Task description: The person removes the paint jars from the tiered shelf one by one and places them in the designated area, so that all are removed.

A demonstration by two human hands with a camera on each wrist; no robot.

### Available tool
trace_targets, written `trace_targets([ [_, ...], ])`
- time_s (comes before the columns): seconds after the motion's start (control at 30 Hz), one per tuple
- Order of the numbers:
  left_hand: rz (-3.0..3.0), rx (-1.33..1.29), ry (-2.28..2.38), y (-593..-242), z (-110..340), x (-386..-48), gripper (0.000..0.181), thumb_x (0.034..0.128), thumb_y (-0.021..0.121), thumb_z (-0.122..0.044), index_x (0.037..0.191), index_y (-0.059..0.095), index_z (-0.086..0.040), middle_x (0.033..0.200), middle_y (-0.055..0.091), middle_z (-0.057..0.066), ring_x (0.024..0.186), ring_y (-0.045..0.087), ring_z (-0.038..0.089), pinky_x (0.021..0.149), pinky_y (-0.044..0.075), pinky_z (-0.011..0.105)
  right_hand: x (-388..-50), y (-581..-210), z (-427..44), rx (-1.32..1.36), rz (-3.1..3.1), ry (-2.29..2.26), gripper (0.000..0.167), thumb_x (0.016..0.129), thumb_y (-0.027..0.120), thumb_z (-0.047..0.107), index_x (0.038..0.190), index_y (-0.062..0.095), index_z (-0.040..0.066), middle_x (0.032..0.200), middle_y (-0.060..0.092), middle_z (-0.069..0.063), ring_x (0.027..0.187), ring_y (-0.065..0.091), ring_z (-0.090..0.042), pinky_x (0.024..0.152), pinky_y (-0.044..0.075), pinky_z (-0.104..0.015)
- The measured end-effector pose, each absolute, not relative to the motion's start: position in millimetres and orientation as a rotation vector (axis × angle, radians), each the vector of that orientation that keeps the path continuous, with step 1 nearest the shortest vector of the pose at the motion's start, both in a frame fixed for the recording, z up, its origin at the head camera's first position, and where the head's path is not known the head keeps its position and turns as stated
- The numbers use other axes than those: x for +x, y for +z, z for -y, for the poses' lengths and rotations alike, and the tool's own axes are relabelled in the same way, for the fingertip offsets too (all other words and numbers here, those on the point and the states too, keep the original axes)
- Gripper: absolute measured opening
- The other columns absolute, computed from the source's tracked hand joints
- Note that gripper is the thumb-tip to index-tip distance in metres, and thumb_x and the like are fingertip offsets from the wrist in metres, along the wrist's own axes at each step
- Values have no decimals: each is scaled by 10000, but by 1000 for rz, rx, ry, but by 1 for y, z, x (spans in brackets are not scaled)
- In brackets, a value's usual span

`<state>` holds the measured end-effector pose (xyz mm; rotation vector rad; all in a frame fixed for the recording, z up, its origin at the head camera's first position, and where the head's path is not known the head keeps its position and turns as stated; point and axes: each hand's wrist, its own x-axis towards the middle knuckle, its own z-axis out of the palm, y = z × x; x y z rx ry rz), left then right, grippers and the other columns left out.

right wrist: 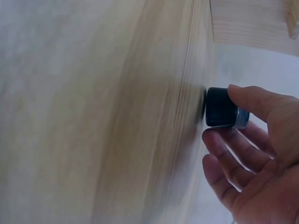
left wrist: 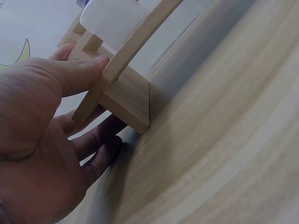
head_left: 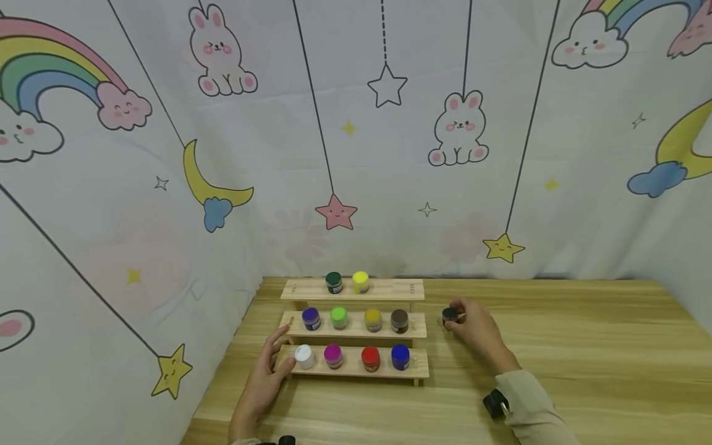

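A white cloth (head_left: 400, 161) printed with rabbits, stars, moons and rainbows fills most of what I see, hanging behind and left of the wooden table (head_left: 601, 358). On the table, near its left side, stands a three-tiered wooden rack (head_left: 351, 364). The person's left hand (head_left: 264, 378) holds the rack's left end, thumb on the lowest tier near the white jar. The right hand (head_left: 479, 329), its arm in a beige sleeve (head_left: 534, 405), pinches a black jar (head_left: 449, 317) between thumb and fingers, right of the middle tier and apart from it; whether the jar touches the table, I can't tell. On the rack, left to right, the bottom tier bears a white jar (head_left: 304, 356), then magenta (head_left: 333, 356), red (head_left: 370, 358) and blue ones; the middle, purple (head_left: 311, 319), light green (head_left: 339, 318), ochre (head_left: 373, 319) and brown (head_left: 399, 321); the top, dark green (head_left: 334, 282) and yellow (head_left: 360, 282).
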<state>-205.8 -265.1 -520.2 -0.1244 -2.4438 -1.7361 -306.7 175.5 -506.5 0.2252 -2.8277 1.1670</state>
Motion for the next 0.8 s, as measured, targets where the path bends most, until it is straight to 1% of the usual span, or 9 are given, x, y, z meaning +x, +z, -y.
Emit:
trace_targets([
  [0.2,2437,-133,-1747,-521,265,-206,627,979,622,-46,1533,352,-163,1583,308,187,1425,281,456,1168,149,638,-306,-507,-177,254,2824,1153,444,864,777,96,1249,606,-41,1184,659,-217,944,684,-315,807,559,-488],
  [0.33,2436,-143,-1746,-521,265,-205,625,982,628,-77,1534,347,-160,1587,303,186,1427,276,458,1164,147,647,-306,-507,-178,258,2829,1161,448,866,778,102,1250,605,-49,1189,655,-225,956,681,-325,814,558,-491],
  [0.57,2438,-149,-1746,-521,266,-206,617,991,627,-124,1536,340,-164,1599,282,180,1430,257,478,1154,142,667,-306,-504,-178,244,2826,1166,462,885,763,140,1271,596,-51,1212,648,-226,1007,658,-347,865,540,-507],
  [0.8,2434,-163,-1750,-522,266,-206,615,989,625,-105,1532,342,-158,1599,284,178,1426,262,472,1150,140,674,-303,-496,-177,278,2830,1132,446,933,719,184,1294,590,-42,1232,637,-216,1090,616,-393,898,519,-529],
])
